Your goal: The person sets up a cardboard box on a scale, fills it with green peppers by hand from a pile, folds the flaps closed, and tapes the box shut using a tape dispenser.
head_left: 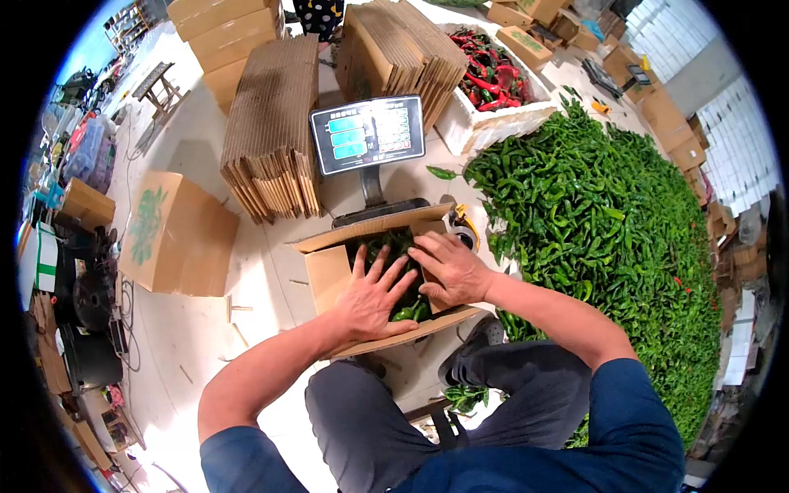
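An open cardboard box (pixel 330 283) stands in front of my knees, with green peppers (pixel 411 312) inside it. My left hand (pixel 372 300) lies flat on the peppers with its fingers spread. At the box's right side, my right hand (pixel 454 267) rests with its fingers stretched out over the peppers and the box's right flap. Part of the peppers is hidden beneath both hands. Just behind the box stands a scale with a lit display (pixel 367 135); its digits are too small to read.
A large heap of green peppers (pixel 600 222) spreads along my right. Behind the scale are stacks of flattened cardboard (pixel 275 115) and a white foam box (pixel 477 127) of red peppers (pixel 497 78). A closed carton (pixel 185 238) stands at left. A tape dispenser (pixel 466 232) lies beside the box.
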Motion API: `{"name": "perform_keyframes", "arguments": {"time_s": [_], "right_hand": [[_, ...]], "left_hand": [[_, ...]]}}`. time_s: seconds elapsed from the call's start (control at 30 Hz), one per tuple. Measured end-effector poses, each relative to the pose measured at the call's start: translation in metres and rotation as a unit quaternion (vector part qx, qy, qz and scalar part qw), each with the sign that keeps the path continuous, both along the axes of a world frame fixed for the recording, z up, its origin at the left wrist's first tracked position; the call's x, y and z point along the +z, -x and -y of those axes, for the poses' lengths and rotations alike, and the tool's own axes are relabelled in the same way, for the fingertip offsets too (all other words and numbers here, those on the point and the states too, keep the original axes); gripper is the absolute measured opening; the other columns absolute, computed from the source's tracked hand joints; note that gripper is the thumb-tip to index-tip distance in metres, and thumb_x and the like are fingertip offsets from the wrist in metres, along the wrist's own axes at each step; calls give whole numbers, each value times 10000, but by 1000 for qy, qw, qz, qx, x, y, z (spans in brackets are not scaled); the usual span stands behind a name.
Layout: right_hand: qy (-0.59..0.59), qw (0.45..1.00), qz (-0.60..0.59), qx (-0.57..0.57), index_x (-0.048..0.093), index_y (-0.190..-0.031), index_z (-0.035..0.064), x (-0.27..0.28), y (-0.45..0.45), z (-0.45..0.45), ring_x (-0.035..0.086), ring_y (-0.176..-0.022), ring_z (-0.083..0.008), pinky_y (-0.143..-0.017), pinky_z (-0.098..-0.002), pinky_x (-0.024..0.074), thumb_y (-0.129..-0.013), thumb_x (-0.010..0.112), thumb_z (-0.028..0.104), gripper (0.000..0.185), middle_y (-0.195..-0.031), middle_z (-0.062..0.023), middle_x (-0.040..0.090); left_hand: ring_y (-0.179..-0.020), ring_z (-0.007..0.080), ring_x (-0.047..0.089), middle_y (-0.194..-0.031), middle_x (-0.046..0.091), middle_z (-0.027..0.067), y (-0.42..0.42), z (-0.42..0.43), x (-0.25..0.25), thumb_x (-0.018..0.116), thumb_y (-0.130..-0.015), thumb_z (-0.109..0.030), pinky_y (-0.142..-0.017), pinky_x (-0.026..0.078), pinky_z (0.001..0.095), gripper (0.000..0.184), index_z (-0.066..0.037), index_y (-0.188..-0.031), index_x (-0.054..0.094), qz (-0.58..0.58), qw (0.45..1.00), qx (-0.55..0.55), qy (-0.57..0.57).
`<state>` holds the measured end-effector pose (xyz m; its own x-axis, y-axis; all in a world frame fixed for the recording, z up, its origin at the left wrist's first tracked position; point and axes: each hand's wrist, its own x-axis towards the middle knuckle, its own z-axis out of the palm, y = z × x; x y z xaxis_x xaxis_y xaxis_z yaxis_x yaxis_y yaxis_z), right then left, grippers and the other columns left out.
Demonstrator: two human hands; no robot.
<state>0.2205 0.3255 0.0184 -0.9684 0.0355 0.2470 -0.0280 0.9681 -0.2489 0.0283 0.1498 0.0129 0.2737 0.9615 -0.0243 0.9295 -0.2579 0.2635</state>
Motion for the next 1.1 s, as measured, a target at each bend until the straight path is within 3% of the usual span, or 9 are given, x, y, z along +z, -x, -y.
{"name": "perform_keyframes", "arguments": {"time_s": [0.03,0.2,0.53,0.67,0.83,1.1], "right_hand": [[25,1000,12,2,466,-1408,-40,-10,2,2,417,-1348,-436,-1111,-520,332,-963,566,494,702,-1441,-259,443],[54,998,22,-7,454,-1421,-63,-27,12,4,314,-1460,-426,-1186,-511,260,-912,606,487,765,-1527,-260,385],[45,998,38,-26,442,-1426,-56,-23,16,12,309,-1464,-397,-1206,-514,238,-833,647,422,790,-1534,-251,382],[98,994,27,-28,390,-1474,-28,-27,15,11,287,-1473,-417,-1203,-517,249,-795,682,359,835,-1568,-238,338],[58,997,34,-39,388,-1488,-16,-25,16,14,269,-1487,-401,-1204,-528,226,-819,675,418,848,-1577,-229,327],[49,997,44,-32,422,-1467,-11,-27,15,13,260,-1490,-394,-1206,-536,205,-872,635,485,804,-1572,-235,333]], "left_hand": [[-1493,496,179,-1598,302,244,1,-2,-1,454,-844,-795,-1183,-41,687,1054,-11,-1539,337,5,1000,5,0],[-1512,460,162,-1603,300,231,0,-6,-5,457,-851,-776,-1181,-41,693,1057,31,-1522,335,3,1000,29,-3],[-1518,439,165,-1593,322,228,-5,-9,-10,447,-875,-729,-1188,-44,683,1003,27,-1526,341,-12,999,42,7],[-1522,433,150,-1592,314,240,-2,-9,-14,440,-878,-732,-1195,-41,669,1013,48,-1517,340,3,999,47,-11],[-1527,432,129,-1599,270,277,-3,-10,-10,416,-875,-770,-1203,-51,642,1087,102,-1513,300,-3,998,62,-9],[-1531,434,120,-1599,269,286,-7,-12,-9,409,-889,-730,-1205,-55,632,1053,107,-1517,294,-27,997,69,20]]}}
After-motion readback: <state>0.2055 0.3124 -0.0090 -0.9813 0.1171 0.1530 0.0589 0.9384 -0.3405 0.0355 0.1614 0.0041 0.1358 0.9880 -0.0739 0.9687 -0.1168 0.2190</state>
